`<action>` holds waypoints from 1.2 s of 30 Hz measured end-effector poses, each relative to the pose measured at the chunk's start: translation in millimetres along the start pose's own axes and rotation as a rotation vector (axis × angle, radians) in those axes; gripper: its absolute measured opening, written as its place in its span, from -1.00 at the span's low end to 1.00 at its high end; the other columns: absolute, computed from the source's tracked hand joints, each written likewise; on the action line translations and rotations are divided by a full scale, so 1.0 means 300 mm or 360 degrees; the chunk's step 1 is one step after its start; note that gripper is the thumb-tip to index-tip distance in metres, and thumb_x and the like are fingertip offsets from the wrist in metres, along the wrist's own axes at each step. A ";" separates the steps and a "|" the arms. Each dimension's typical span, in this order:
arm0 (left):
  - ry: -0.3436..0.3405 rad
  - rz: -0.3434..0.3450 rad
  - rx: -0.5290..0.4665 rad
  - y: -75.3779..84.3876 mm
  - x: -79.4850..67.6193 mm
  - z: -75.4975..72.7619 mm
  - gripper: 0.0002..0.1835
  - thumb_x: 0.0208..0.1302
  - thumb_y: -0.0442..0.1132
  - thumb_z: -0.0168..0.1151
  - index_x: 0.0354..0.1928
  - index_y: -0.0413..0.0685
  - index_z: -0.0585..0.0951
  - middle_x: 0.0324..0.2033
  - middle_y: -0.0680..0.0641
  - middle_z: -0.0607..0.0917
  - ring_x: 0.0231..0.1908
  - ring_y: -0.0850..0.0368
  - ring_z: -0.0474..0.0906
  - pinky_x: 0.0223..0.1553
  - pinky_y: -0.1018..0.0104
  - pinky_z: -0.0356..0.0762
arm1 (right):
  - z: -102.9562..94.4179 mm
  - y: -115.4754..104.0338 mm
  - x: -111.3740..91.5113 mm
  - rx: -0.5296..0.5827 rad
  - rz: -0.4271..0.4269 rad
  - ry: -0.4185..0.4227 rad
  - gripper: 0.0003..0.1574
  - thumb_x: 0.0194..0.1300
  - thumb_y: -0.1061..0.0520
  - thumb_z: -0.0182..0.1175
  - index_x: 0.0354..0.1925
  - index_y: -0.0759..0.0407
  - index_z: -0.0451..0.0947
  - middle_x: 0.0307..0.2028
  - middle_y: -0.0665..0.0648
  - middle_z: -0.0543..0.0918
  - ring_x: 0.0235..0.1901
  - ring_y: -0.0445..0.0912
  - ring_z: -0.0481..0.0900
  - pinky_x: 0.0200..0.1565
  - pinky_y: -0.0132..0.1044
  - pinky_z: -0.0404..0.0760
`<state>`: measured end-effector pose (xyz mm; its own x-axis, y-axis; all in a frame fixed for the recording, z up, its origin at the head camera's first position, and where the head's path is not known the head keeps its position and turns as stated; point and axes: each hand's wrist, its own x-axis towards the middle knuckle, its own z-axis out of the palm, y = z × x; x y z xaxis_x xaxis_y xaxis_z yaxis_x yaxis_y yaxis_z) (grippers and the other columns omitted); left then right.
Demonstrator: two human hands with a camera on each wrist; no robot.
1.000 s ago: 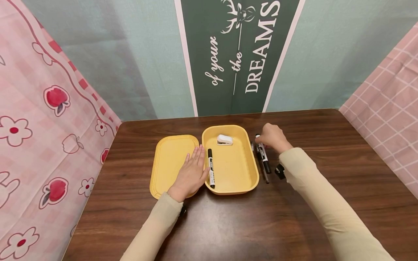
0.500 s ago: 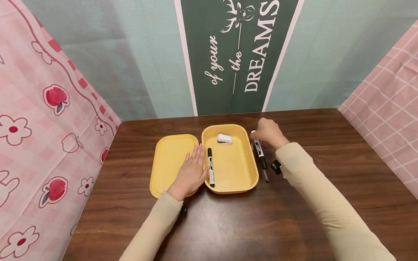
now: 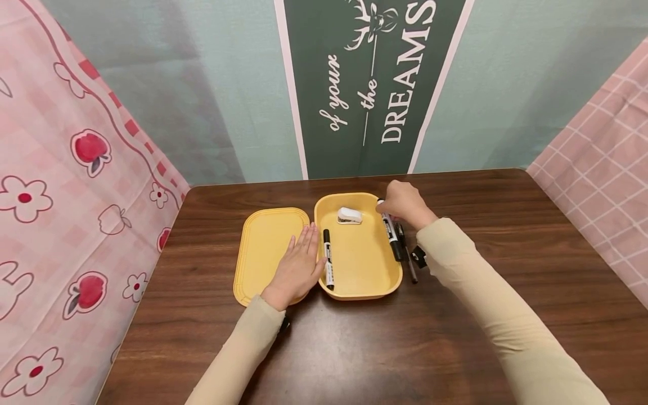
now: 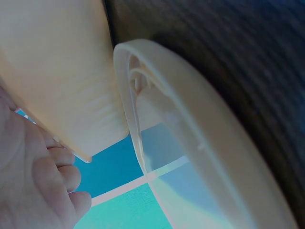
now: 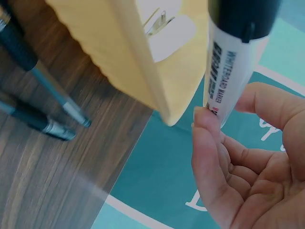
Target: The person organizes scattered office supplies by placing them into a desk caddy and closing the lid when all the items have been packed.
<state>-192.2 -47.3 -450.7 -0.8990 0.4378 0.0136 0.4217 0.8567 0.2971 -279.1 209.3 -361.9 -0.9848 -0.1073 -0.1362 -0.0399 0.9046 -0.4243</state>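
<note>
My right hand [image 3: 405, 203] pinches a whiteboard marker [image 3: 390, 228] by its far end, above the right rim of a yellow plastic box [image 3: 359, 281]. In the right wrist view the marker [image 5: 226, 71] shows a white barrel and black cap, with thumb and fingertips around the barrel. My left hand [image 3: 296, 267] rests with straight fingers along the box's left rim. Inside the box lie another marker [image 3: 328, 264], along the left side, and a small white stapler [image 3: 349, 215] near the far end.
Left of the box the yellow lid [image 3: 263, 247] lies flat, partly under my left hand. Pens [image 3: 411, 267] lie on the wooden table [image 3: 354, 349] right of the box; the right wrist view shows two pens [image 5: 47, 81]. A curtain [image 3: 243, 112] hangs behind.
My right hand has lifted the marker off the pens and carried it left to the box's right rim. The left hand stays in place.
</note>
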 end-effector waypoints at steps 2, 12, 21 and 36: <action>0.0000 0.0001 0.0000 0.001 -0.001 0.000 -0.25 0.59 -0.03 -0.12 0.58 -0.34 -0.02 0.60 -0.26 -0.02 0.62 -0.13 -0.09 0.61 -0.08 -0.07 | 0.007 -0.011 0.004 -0.0002 -0.0014 -0.0001 -0.49 0.12 0.20 0.13 -0.85 0.00 0.19 -0.88 -0.07 0.28 -0.80 -0.19 0.35 -0.64 -0.39 0.34; 0.0003 0.0007 -0.0003 0.002 -0.002 0.004 -0.26 0.59 -0.03 -0.12 0.58 -0.35 -0.02 0.60 -0.26 -0.02 0.62 -0.13 -0.10 0.61 -0.08 -0.08 | 0.045 -0.073 0.011 0.0029 -0.0035 -0.0047 -0.48 0.18 0.22 0.16 -0.84 0.03 0.27 -0.83 0.03 0.48 -0.78 -0.18 0.44 -0.63 -0.39 0.34; 0.0012 0.0006 -0.0001 -0.005 0.001 0.013 -0.26 0.58 -0.04 -0.11 0.57 -0.35 -0.01 0.60 -0.27 -0.01 0.62 -0.14 -0.08 0.60 -0.10 -0.06 | 0.106 -0.134 0.018 0.0036 -0.0015 -0.0085 -0.52 0.22 0.19 0.23 -0.79 0.09 0.36 -0.76 0.09 0.57 -0.71 -0.14 0.58 -0.63 -0.43 0.46; 0.0030 0.0005 0.0007 -0.009 0.001 0.018 -0.26 0.58 -0.04 -0.11 0.58 -0.34 -0.01 0.60 -0.26 0.00 0.62 -0.14 -0.08 0.60 -0.09 -0.06 | 0.231 -0.171 0.029 0.0059 -0.0055 -0.0171 -0.75 0.19 0.20 0.27 -0.60 0.20 0.54 -0.76 0.05 0.56 -0.79 -0.22 0.49 -0.67 -0.49 0.47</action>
<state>-192.9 -47.9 -456.6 -0.8996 0.4356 0.0324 0.4253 0.8565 0.2926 -273.8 133.5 -403.4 -0.9592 -0.1833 -0.2152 -0.0651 0.8841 -0.4628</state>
